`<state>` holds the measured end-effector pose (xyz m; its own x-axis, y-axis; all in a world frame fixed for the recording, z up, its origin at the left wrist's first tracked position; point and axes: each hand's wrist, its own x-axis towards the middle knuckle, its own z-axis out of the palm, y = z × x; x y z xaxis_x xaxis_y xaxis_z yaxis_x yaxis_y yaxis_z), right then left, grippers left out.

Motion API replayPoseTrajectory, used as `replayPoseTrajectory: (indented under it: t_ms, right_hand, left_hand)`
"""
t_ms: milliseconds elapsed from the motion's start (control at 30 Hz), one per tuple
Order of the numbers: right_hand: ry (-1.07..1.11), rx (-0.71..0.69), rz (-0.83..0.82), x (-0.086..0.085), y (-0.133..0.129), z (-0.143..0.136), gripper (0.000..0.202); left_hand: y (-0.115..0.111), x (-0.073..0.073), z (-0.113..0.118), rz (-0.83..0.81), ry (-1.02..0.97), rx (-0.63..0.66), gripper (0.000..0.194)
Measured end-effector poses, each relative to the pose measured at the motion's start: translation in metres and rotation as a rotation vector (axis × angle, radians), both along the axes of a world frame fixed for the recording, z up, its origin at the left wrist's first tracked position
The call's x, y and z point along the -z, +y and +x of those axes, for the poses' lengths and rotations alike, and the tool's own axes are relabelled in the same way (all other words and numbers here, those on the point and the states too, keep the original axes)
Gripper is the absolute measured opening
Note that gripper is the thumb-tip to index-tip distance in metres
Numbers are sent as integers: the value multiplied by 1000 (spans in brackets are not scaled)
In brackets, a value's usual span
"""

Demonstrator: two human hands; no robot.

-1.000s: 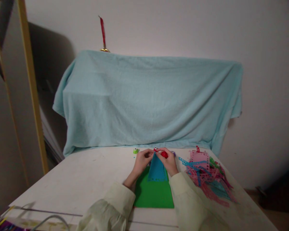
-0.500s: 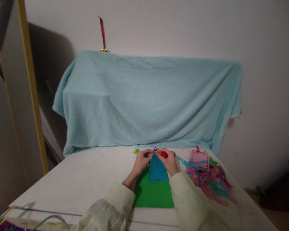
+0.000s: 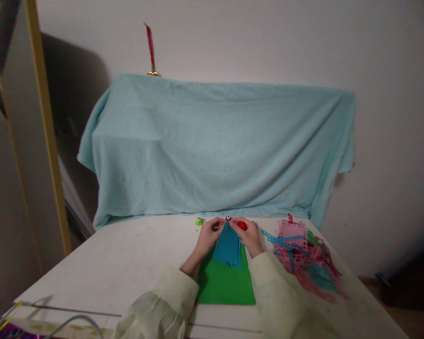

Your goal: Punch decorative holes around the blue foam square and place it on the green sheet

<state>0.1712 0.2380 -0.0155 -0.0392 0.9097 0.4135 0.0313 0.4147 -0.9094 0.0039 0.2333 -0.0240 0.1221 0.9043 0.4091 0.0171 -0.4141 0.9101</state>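
Observation:
My left hand (image 3: 210,233) and my right hand (image 3: 247,234) meet near the far side of the table. Between their pinched fingertips is the narrow top of a blue sheet (image 3: 228,247) with small holes punched along its edges. The sheet hangs down over a green board (image 3: 226,285) lying flat on the table. A round red thing (image 3: 242,225) shows at my right hand's fingers; whether the fingers touch it I cannot tell. Just beyond my fingertips sits a small red piece with an eye (image 3: 228,218).
A small green piece with an eye (image 3: 198,221) stands left of my hands, and a purple one (image 3: 254,224) is partly hidden at the right. Pink, blue and green punched scraps (image 3: 304,259) lie heaped on the white table (image 3: 127,263). Behind hangs a pale blue cloth (image 3: 219,150).
The lower end of the blue sheet has swung left, and its punched right edge shows more clearly. Both hands stay nearly in place, still pinching its top.

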Motion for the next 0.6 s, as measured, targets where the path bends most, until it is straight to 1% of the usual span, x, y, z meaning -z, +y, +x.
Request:
replayPoseTrajectory:
  t_ms: [67,133,200,233,333,400,500,600]
  right_hand:
    - [8,29,-36,-2,-1,1,28]
    - [16,46,-90,-4,-2,1,31]
    - [42,58,-144,-5,-3,2,32]
    - [65,66,-169,-5,-3,2,33]
    - [185,89,-229,-1,-1,3,34]
    - [293,94,-247,2,2,4,33]
    - [457,87,-240,7,9,8,30]
    - [581,99,-235,9,14,14,29]
  left_hand:
    - [0,0,-1,-13,12,-59,27]
    - [-2,-2,-2,-33,5,-126,31]
    - [-3,-5,-2,-67,-70,-133,40]
    - [-3,-7,-2,-94,-134,-105,46]
    - [-1,-12,-1,-197,-316,44,59]
    - [1,-12,-1,-236,-345,131,62]
    - [2,-9,-1,-211,-274,219,63]
    - [-2,-3,0,-108,-106,279,71]
